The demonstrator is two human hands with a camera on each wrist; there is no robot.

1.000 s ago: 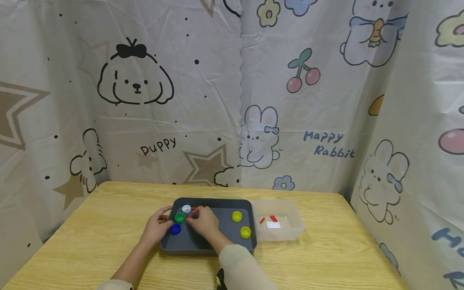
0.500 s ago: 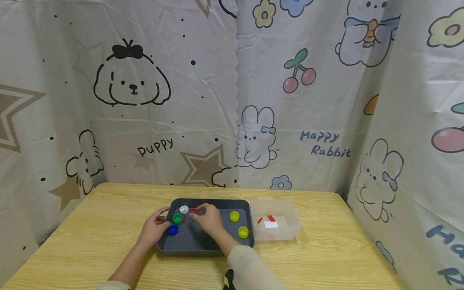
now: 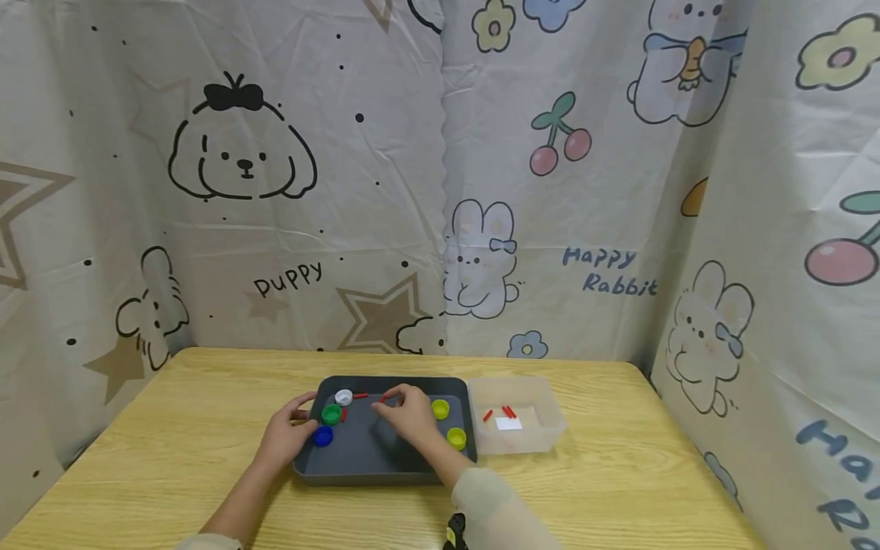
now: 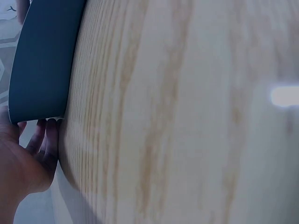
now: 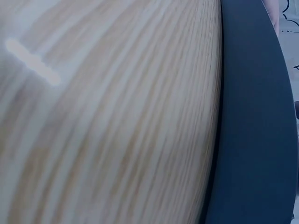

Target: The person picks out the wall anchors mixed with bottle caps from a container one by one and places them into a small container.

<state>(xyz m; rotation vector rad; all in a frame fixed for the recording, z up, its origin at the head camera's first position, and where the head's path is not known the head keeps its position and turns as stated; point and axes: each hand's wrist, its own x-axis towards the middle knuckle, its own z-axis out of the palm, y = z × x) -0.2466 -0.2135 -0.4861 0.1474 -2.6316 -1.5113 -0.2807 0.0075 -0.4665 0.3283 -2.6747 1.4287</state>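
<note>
My left hand point(image 3: 285, 435) holds the left rim of a dark grey tray point(image 3: 364, 464), thumb at the rim. In the left wrist view, that hand's fingers point(image 4: 50, 144) lie against the tray's outer end wall. Over the middle of the tray, my right hand point(image 3: 410, 418) pinches a small red stick point(image 3: 383, 398) between thumb and fingertips. Along the tray's left side sit a white cap point(image 3: 344, 397), a green cap point(image 3: 331, 415) and a blue cap point(image 3: 323, 436). One red stick point(image 3: 360, 396) lies beside the white cap, another red stick point(image 3: 344, 416) beside the green one.
Two yellow caps, a back one point(image 3: 440, 409) and a front one point(image 3: 457, 438), sit at the tray's right. Against that side stands a translucent plastic box point(image 3: 550, 428) with several red sticks point(image 3: 509, 412) and a white label point(image 3: 509, 424). Everything stands on a wooden table point(image 3: 605, 473).
My right hand has moved right, away from the green and white caps, carrying the red stick toward the tray's middle. My left hand stays at the tray's left rim. The head view has shifted slightly.
</note>
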